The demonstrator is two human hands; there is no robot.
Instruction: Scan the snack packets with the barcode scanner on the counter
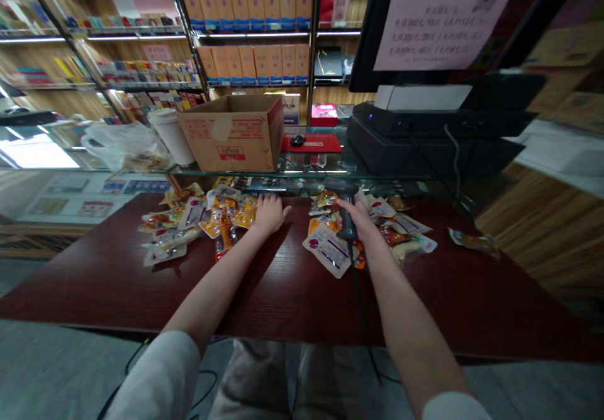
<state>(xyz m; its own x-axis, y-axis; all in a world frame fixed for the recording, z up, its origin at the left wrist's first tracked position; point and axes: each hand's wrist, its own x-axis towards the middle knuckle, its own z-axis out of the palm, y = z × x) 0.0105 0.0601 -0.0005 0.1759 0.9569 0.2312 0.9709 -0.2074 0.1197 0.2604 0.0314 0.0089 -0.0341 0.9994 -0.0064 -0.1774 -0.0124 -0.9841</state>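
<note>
My right hand [363, 220] is wrapped round the handle of a black handheld barcode scanner [348, 219], whose cable runs down over the table's front edge. Beneath and around the scanner lies a loose pile of vacuum-packed food packets, among them a white-backed packet [329, 248] with printed text. My left hand [270, 214] rests at the right edge of another pile, fingers stretched forward and thumb apart. It is beside an orange packet [246, 212], possibly touching it. This left pile also has a clear packet [170, 245] with pale contents.
The dark red table [283, 300] has a lone packet [474, 243] on its right. Behind, a glass counter carries an open cardboard box [231, 134], a white cup [172, 136], a plastic bag [117, 143], a mouse [297, 139] and a monitor [365, 36]. Stocked shelves stand beyond.
</note>
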